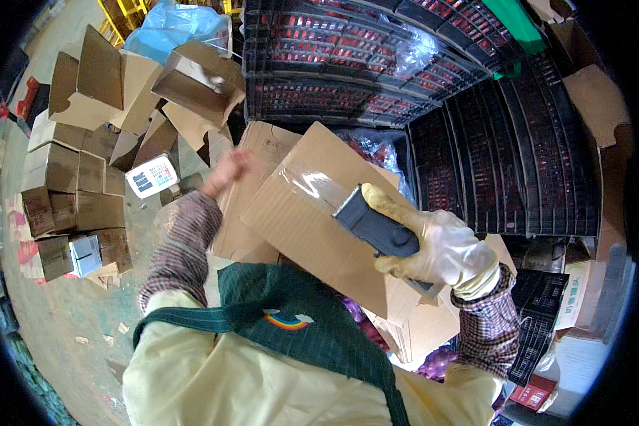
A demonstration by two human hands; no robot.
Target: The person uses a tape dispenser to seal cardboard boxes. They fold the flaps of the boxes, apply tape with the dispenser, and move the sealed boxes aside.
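Note:
My right hand [431,242], in a pale rubber glove, grips a black hand-held packing tape dispenser [378,226]. The dispenser's toothed edge is over a cardboard box [319,213], which stands tilted before me. Clear tape [303,183] lies in a shiny strip on the upper part of that box. My left hand [229,173] is bare and blurred, near the left side of a second cardboard box [245,213] behind the first. Whether its fingers touch that cardboard is unclear.
Stacked black plastic crates [341,58] with red contents rise ahead, with more crates [511,154] at right. Cardboard boxes [74,175] pile up at left, beside a white scale display with keypad [152,177]. Flat cardboard [426,325] and purple onions [437,362] lie below my right arm.

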